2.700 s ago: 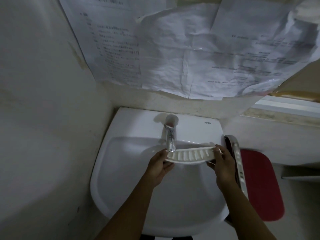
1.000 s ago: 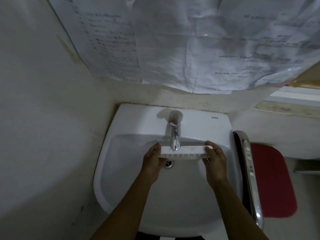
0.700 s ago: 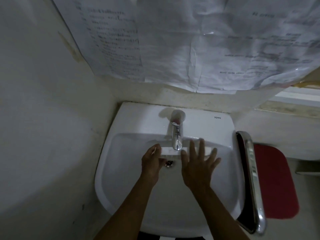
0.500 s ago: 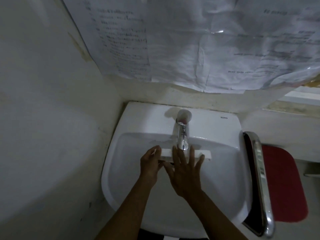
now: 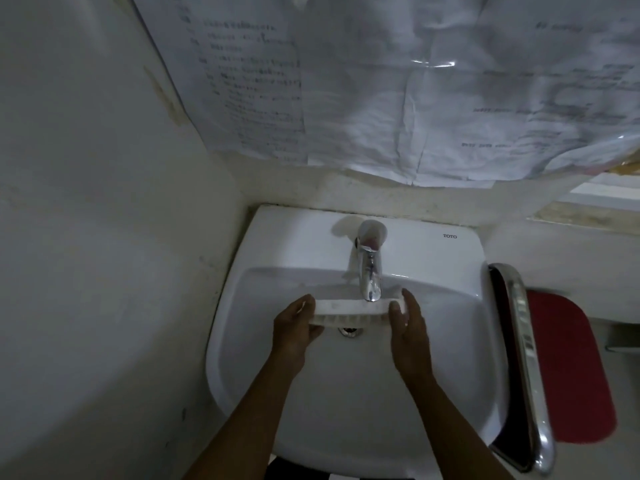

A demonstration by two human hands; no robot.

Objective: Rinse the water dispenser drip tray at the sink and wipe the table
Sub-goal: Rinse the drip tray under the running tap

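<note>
The white slotted drip tray [image 5: 349,310] is held level over the white sink [image 5: 263,393], right under the chrome tap [image 5: 370,268] spout and above the drain [image 5: 350,331]. My left hand [image 5: 294,327] grips its left end. My right hand [image 5: 407,320] grips its right end, fingers wrapped around the edge. I cannot tell whether water is running.
A chrome-edged dark piece [image 5: 519,368] leans at the sink's right side, beside a red seat [image 5: 568,368]. Crumpled printed papers [image 5: 398,84] hang on the wall above. A pale wall [image 5: 97,237] closes in on the left.
Half a second ago my right hand lay open across the tray's middle; it has moved back to the right end and closed on it. The left hand kept its grip.
</note>
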